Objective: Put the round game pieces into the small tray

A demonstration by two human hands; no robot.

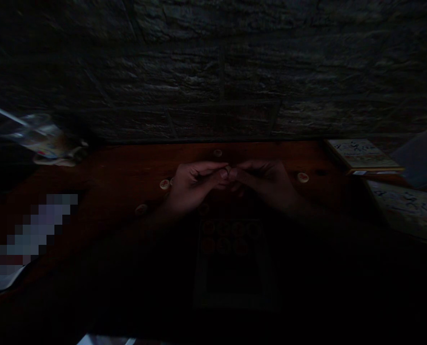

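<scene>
Over the middle of the dark wooden table, my left hand and my right hand meet, fingertips pinched together on a small round Chinese chess piece. Fingers cover most of that piece. Another piece lies beyond my hands, close to the wall. A piece with a red mark sits beside my left hand, and one more is right of my right hand. Nearer me, a shallow open box holds several round pieces in two rows at its far end; deep shadow blurs it.
A brick-patterned wall rises behind the table. At the far left stands a clear plastic cup with a straw. Two flat printed boxes, one farther back and one nearer, lie at the right. A pixelated sheet is at left.
</scene>
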